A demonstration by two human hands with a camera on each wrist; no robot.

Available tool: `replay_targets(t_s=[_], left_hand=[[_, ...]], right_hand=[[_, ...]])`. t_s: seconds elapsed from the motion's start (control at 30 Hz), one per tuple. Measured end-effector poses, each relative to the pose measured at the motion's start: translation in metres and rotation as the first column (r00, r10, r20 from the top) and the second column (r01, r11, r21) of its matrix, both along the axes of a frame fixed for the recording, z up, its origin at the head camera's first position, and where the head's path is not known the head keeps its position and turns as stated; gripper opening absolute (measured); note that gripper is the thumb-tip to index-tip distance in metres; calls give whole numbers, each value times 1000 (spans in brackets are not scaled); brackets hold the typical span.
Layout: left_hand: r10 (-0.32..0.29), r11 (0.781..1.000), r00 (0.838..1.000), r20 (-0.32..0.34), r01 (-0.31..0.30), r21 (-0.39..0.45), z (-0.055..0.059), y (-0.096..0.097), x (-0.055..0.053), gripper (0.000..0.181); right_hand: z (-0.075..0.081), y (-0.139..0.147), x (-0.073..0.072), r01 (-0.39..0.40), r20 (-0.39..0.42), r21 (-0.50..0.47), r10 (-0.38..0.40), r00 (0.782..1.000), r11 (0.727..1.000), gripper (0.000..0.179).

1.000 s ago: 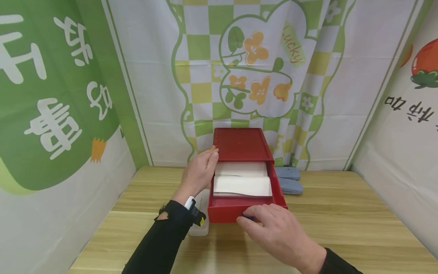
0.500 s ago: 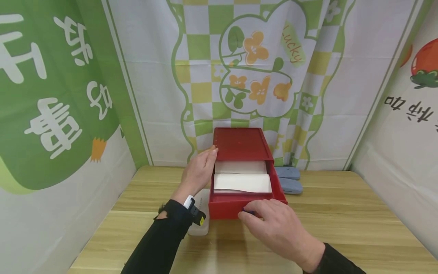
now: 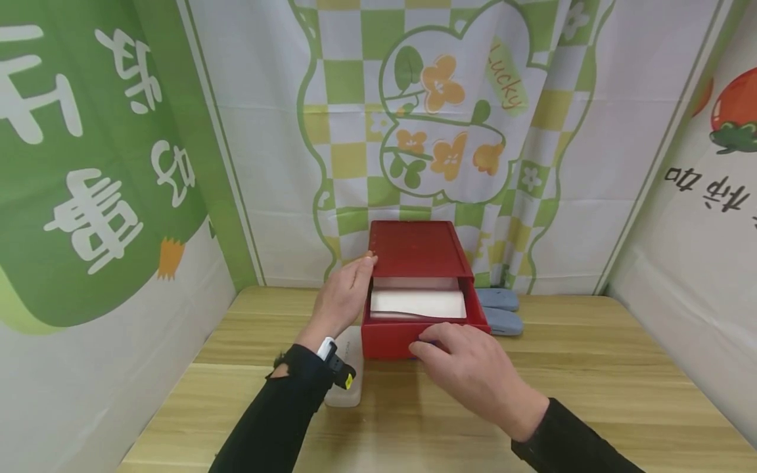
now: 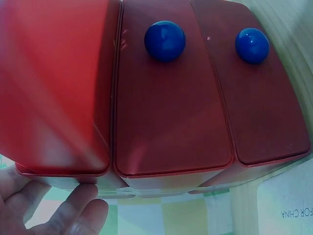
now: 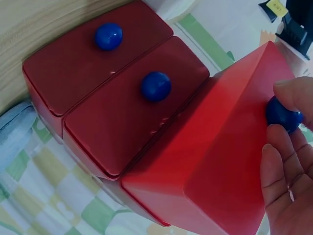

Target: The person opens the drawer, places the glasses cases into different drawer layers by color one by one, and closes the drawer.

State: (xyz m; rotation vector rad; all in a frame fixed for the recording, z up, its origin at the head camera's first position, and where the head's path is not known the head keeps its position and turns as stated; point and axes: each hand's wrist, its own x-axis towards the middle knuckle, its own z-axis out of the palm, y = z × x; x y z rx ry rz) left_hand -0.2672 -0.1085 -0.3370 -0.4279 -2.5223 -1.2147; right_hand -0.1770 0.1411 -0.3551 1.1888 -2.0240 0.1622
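Observation:
A red chest of drawers (image 3: 416, 249) stands at the back of the table, its top drawer (image 3: 387, 340) pulled partway out. White paper-like sheets (image 3: 416, 302) lie inside that drawer. My right hand (image 3: 479, 374) pinches the drawer's round blue knob (image 5: 282, 116) between thumb and fingers. Against the chest's left side, my left hand (image 3: 343, 295) rests with fingers extended along the wall. Below the open drawer, the middle drawer (image 4: 171, 112) and bottom drawer (image 4: 264, 98) sit closed, each with a blue knob.
A white box (image 3: 345, 381) with small print lies left of the chest, partly under my left wrist. Two blue-grey oblong things (image 3: 501, 322) lie to the chest's right. Behind is a patterned curtain (image 3: 349, 131); wooden tabletop (image 3: 591, 368) extends on both sides.
The top drawer has slid inward, away from me, with my right hand moving along on its knob. Less of the white sheets shows. My left hand stays on the chest's side.

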Motion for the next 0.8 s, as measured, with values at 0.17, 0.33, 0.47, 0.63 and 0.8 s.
replay_targets(t_s=[0.17, 0.33, 0.47, 0.63, 0.8], left_hand=[[-6, 1000, 1000, 1, 6, -7, 0, 0, 0, 63], [-7, 1000, 1000, -4, 7, -9, 0, -1, -1, 61], [-8, 1000, 1000, -9, 8, -5, -1, -1, -1, 60], [-11, 1000, 1000, -10, 11, -2, -2, -2, -1, 60], [-13, 1000, 1000, -8, 13, 1, -1, -1, -1, 63]], right_hand=[[0, -3, -8, 13, -41, -21, -14, 999, 1000, 35], [1, -5, -12, 18, -34, -18, -18, 999, 1000, 36], [1, -5, -12, 13, -46, -24, -14, 999, 1000, 35], [2, -6, -14, 13, -44, -28, -14, 999, 1000, 32], [0, -6, -20, 23, -48, -31, -24, 999, 999, 33]])
